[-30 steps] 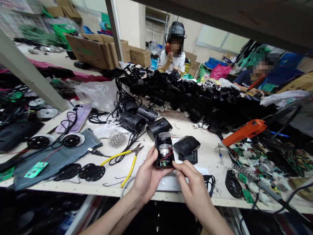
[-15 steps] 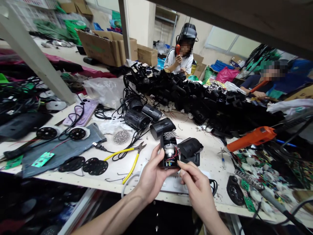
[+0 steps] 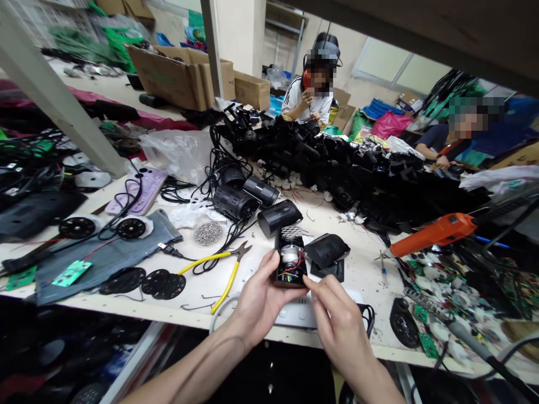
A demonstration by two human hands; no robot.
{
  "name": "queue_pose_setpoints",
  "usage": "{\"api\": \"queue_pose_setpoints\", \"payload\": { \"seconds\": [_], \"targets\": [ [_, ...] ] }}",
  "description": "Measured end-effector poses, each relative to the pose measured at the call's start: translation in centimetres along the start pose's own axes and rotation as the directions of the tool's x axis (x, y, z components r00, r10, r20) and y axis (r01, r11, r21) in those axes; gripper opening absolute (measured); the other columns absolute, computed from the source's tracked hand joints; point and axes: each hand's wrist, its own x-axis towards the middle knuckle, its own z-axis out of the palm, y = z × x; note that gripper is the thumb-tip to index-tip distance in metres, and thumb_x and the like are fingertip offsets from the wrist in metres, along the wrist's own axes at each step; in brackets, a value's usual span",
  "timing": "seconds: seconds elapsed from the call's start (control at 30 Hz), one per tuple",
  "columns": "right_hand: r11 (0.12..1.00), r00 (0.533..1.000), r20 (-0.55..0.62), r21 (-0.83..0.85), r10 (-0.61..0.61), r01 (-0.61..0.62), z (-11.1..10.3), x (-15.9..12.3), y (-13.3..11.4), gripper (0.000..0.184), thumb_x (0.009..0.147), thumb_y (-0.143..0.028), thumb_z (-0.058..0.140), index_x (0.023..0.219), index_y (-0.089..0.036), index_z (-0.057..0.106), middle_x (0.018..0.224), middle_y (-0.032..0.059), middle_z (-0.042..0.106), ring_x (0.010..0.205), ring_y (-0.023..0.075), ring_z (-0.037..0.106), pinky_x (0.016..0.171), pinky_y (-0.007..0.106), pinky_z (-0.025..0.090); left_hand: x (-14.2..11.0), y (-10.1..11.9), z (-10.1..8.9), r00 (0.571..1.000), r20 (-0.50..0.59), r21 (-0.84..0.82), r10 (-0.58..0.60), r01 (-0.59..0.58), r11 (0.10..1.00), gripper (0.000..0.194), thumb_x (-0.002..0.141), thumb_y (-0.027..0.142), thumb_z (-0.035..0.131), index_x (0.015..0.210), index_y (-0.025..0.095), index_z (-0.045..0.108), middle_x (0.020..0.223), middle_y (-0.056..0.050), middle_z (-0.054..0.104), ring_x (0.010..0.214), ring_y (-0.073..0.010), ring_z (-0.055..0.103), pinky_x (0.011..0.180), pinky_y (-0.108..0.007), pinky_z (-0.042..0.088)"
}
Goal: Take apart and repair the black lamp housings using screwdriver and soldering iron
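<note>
My left hand (image 3: 263,300) is wrapped around an open black plastic housing (image 3: 278,276), tilted up toward me above the bench. A small silver motor (image 3: 290,254) with red wires sits inside it, and several coloured wires show at its lower end. The fingers of my right hand (image 3: 337,311) are curled in a pinch against the housing's lower right corner; whatever lies between them is hidden. Just right of the housing rests a black curved cover (image 3: 327,250). Yellow-handled cutting pliers (image 3: 229,278) lie open to the left of my left hand. Beneath my hands is a white power strip (image 3: 297,314).
Several black housings (image 3: 233,202) and a dish of screws (image 3: 208,233) are behind the pliers. An orange electric screwdriver (image 3: 433,234) and heaped circuit boards (image 3: 458,303) occupy the right. A dark parts pile (image 3: 320,157) runs along the back, with two people beyond. A shelf (image 3: 421,39) hangs overhead.
The housing stays in my left hand, tipped slightly differently. My right hand has shifted slightly, still at the housing's lower corner, and more of the power strip shows.
</note>
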Motion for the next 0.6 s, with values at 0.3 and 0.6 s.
{"api": "queue_pose_setpoints", "payload": {
  "seconds": [0.3,0.6],
  "targets": [
    [0.999,0.999,0.005,-0.023,0.034,-0.034,0.1,0.2,-1.2,0.029,0.097,-0.011,0.037,0.116,-0.014,0.058,0.086,0.0066,0.057,0.078,0.0185,0.061,0.069,0.029,0.052,0.5,0.1,0.0,0.999,-0.014,-0.031,-0.041,0.041,0.999,0.021,0.095,0.023,0.051,0.109,0.012,0.062,0.106,-0.013,0.068,0.088,-0.0234,0.066,0.083,-0.045,0.058],
    [0.996,0.995,0.021,0.0,0.094,-0.094,-1.4,0.6,-0.8,0.019,0.095,-0.02,0.048,0.104,-0.017,0.064,0.085,0.0038,0.054,0.075,0.016,0.06,0.07,0.027,0.052,0.6,0.0,0.2,0.984,-0.044,-0.017,-0.174,0.174,0.985,0.032,0.098,0.028,0.046,0.118,0.007,0.059,0.113,-0.021,0.069,0.095,-0.0312,0.069,0.082,-0.05,0.058]
  ]
}}
